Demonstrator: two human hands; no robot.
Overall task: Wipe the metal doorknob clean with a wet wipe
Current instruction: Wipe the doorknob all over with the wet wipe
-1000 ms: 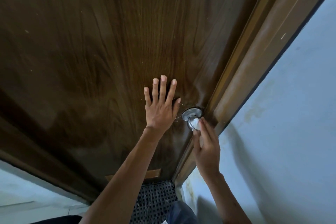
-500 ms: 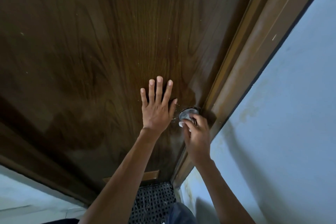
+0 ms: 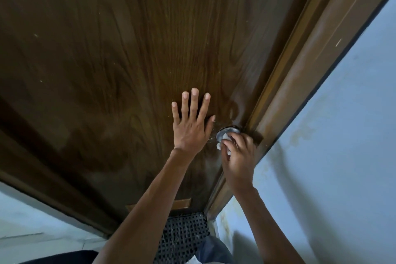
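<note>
Doorknob (image 3: 229, 129) sat at the right edge of the dark wood door (image 3: 128, 70), just beside the door frame (image 3: 300, 70). Only part of its metal rim showed; the rest was hidden under the right grip (image 3: 240, 156). That grip was curled round the knob head w/ the wet wipe (image 3: 225, 137) bunched between fingers and metal, white bits poking out on the left side. Left grip (image 3: 190, 128) lay flat on the door, fingers straight and spread, holding nothing, just left of the knob and prob. bracing the panel.

Handling, as a judgement: knob is rigid, smooth metal fixed to the door, so no weight to carry, but likely slick once damp and may turn on its spindle under a twist. Best hold is a wrap round the round head, wipe as the pad, then reach in to the neck and rim plate. Wipe itself looks soft, light, limp; easy to bunch or drop.

Axis: stem appeared to stand straight out from the door face, twd the person; exact tilt couldn't be told.
</note>
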